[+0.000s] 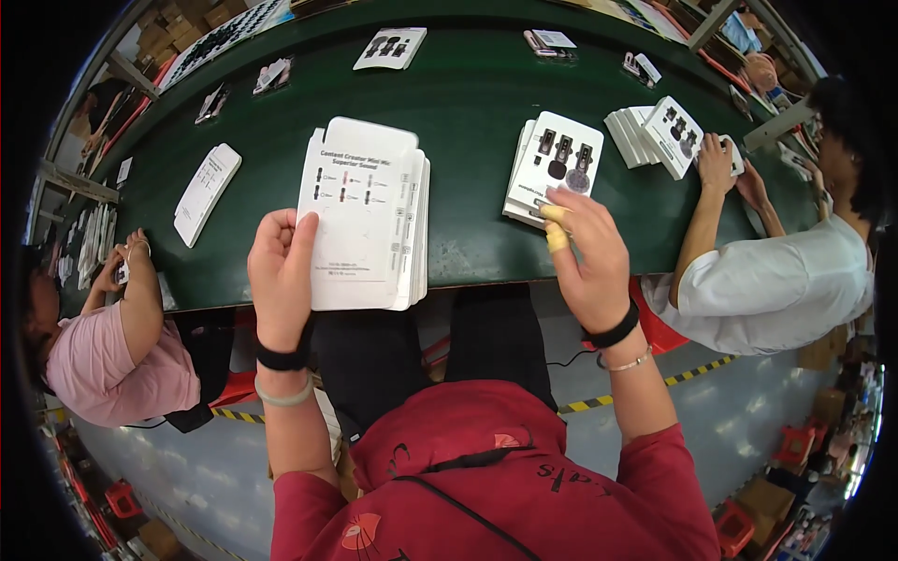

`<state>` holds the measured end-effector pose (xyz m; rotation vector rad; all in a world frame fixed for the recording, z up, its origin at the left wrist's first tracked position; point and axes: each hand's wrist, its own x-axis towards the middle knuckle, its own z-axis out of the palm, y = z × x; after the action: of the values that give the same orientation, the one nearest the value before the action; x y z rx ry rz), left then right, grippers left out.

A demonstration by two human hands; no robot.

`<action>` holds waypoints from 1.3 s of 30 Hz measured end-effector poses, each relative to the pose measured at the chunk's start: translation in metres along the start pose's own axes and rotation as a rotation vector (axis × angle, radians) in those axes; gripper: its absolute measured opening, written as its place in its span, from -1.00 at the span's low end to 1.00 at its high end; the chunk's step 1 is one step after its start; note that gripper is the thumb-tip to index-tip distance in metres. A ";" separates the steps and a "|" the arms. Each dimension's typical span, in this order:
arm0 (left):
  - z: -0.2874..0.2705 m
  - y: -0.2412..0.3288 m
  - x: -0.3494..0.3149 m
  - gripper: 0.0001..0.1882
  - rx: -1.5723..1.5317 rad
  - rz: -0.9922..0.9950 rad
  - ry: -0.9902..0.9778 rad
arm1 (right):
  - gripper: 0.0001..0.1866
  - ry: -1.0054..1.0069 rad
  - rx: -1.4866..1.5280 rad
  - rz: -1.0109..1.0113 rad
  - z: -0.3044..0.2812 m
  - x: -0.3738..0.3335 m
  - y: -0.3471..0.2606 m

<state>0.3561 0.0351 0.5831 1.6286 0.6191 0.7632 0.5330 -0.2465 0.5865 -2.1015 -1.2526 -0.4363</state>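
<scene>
At table (468,122): left grip (281,266) pinching one stack (360,229); right grip (599,257) half open near one box pile (554,154).

The cartons (360,220) look like smooth paperboard, the tabletop (468,215) faintly glossy.

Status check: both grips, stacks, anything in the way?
Left grip holding white printed stack. Right grip loosely curled at second stack, contact unclear. No obstruction visible between stacks.
</scene>
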 end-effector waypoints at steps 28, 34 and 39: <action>0.014 -0.004 -0.163 -0.17 -1.105 -0.788 -1.043 | -0.74 -0.741 0.416 0.104 -0.046 -0.029 -0.092; 0.002 0.014 -0.174 -0.36 -0.736 -0.765 -0.943 | -0.74 -0.664 0.913 0.519 -0.034 -0.064 -0.095; 0.002 0.004 -0.186 -0.48 -0.373 -0.535 -0.702 | -0.78 -0.579 0.859 0.449 -0.034 -0.078 -0.099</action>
<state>0.2376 -0.1060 0.5599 1.1870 0.3404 -0.1016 0.4104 -0.2875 0.6022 -1.6720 -0.9396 0.8265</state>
